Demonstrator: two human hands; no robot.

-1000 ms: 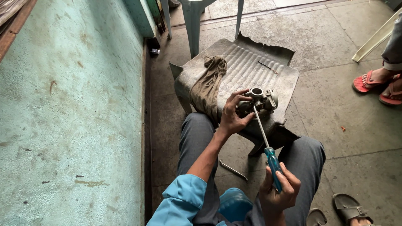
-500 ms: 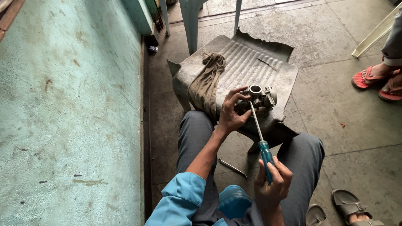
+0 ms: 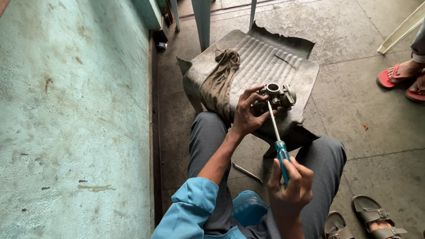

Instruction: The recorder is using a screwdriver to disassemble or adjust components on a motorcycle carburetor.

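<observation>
Steadying a small metal carburettor [image 3: 276, 96] on the far grey mat [image 3: 248, 48], left hand [image 3: 248, 113] curled tight around its near-left side. Gripping the blue-handled screwdriver [image 3: 278, 140], right hand [image 3: 292, 186] closed on the handle, tip at the carburettor's top. Probably working a screw; calls for straight, steady turning.

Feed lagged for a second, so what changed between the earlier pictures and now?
Little changed. The right hand slid slightly up the blue-handled screwdriver, whose tip remains at the metal part. The left hand still grips that part over the grey mat; the rag has not moved.
</observation>
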